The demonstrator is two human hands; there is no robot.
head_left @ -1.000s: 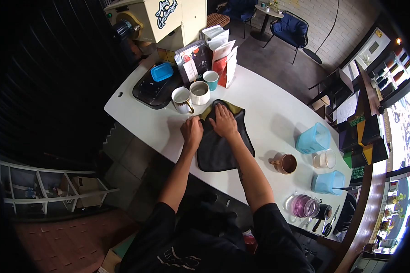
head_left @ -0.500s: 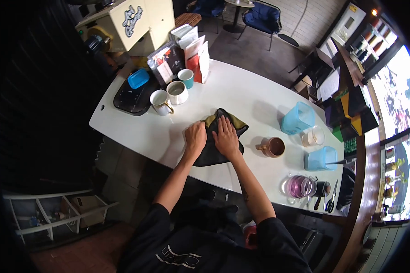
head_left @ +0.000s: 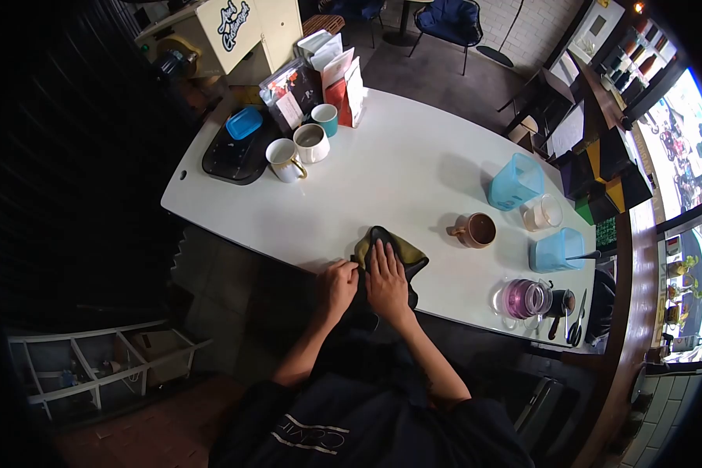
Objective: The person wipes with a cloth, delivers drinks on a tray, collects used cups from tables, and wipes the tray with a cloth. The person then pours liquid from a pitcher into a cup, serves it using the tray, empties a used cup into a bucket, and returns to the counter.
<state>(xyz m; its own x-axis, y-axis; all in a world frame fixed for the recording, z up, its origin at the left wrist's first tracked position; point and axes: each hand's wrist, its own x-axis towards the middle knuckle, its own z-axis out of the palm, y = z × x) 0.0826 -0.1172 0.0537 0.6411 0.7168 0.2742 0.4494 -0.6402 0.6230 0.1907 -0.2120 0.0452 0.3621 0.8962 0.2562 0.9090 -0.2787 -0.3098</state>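
Note:
A dark cloth [head_left: 403, 251], black with olive showing on its upper face, lies bunched at the near edge of the white table [head_left: 304, 214]. My right hand [head_left: 388, 282] rests flat on it, fingers straight and pointing away from me. Just to the left, my left hand [head_left: 338, 287] is closed at the cloth's left corner, pinching its dark edge. Part of the cloth is hidden beneath my hands and may hang over the edge. Right of the cloth stands a brown mug [head_left: 476, 231], its handle turned towards my hands.
Three cups, including a white mug [head_left: 285, 161], stand at the back left by a black tray [head_left: 234, 160] and coffee bags [head_left: 342, 86]. On the right are a blue pitcher [head_left: 515, 183], a blue container [head_left: 558, 251], a glass jug [head_left: 526, 299] and scissors [head_left: 576, 324].
Both hands and the cloth have moved towards me, to the table's near edge. My right hand has stayed flat on the cloth and my left closed at its side. The view has shifted slightly.

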